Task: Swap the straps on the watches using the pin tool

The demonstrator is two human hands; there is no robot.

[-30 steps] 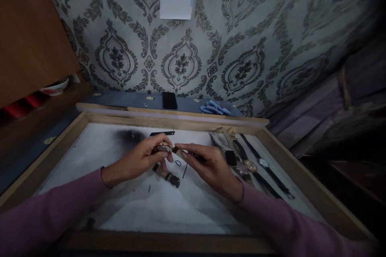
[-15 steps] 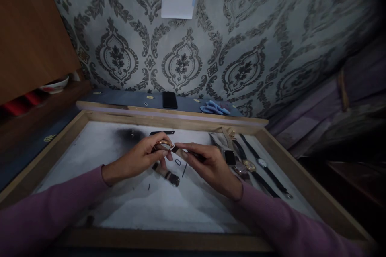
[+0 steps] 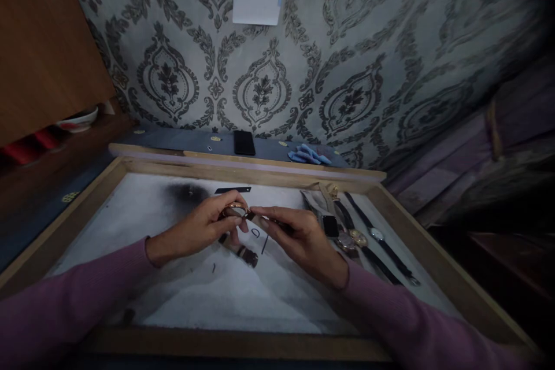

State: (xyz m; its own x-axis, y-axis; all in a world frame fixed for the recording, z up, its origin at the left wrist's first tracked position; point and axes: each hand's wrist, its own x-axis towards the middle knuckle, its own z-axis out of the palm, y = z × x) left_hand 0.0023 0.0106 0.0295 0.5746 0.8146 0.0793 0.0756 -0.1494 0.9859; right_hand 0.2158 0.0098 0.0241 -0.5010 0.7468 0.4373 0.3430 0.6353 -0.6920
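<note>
While the left hand [image 3: 217,221] curls its fingers closed around a round watch case [image 3: 235,210], the right hand [image 3: 303,236] pinches a brown strap [image 3: 257,218] beside it, its fingers nearly together. Both are above the white bottom [image 3: 173,306] of a shallow wooden tray [image 3: 243,163], where a buckled strap piece [image 3: 248,256] lies below the left hand. A dark smudge [image 3: 184,193] marks the white bottom near a flat black strip [image 3: 233,190], and several watches [image 3: 377,235] lie toward the right side. Beyond the tray's far edge, a table covering [image 3: 173,140], blue with small yellow motifs, carries a black phone [image 3: 244,143] and a crumpled light-blue cloth [image 3: 309,154]. Grey damask wallpaper [image 3: 262,89] fills the wall, with a white rectangle [image 3: 256,3] on it. An orange-brown wooden panel [image 3: 47,46] stands at left above a bowl [image 3: 80,120]; dim purple fabric [image 3: 459,162] hangs at right.
</note>
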